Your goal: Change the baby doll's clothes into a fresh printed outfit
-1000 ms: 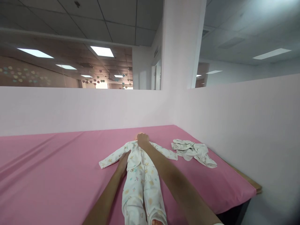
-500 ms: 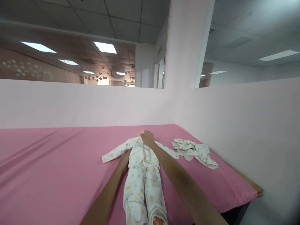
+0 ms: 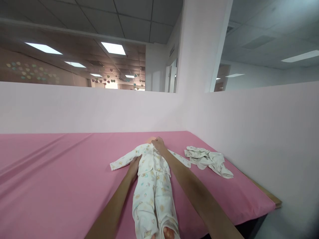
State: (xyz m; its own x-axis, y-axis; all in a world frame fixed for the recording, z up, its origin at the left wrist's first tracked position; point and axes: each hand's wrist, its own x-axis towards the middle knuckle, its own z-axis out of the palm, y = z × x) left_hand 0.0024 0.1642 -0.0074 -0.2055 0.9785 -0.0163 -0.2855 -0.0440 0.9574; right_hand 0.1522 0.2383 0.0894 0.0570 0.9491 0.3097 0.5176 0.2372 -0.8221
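A baby doll (image 3: pixel 151 139) lies on its back on the pink sheet, its head toward the wall and its feet nearest me. It wears a white long-sleeved top (image 3: pixel 145 162) and white trousers (image 3: pixel 144 199), both with small coloured prints. My right hand (image 3: pixel 159 145) is at the neckline, fingers closed on the top's collar and covering part of the doll's head. Against the doll's side, below the sleeve on the left, rests my left hand (image 3: pixel 134 166), its fingers stretched along the top. The fingertips of both hands are partly hidden.
A crumpled white printed garment (image 3: pixel 209 161) lies to the right of the doll. The pink sheet (image 3: pixel 62 186) covers the table, whose wooden edge (image 3: pixel 267 195) shows at the right. Low white walls (image 3: pixel 99 111) with windows above border the back and right.
The view has shifted slightly. My right hand has moved a little at the collar; my left hand stays at the doll's side.
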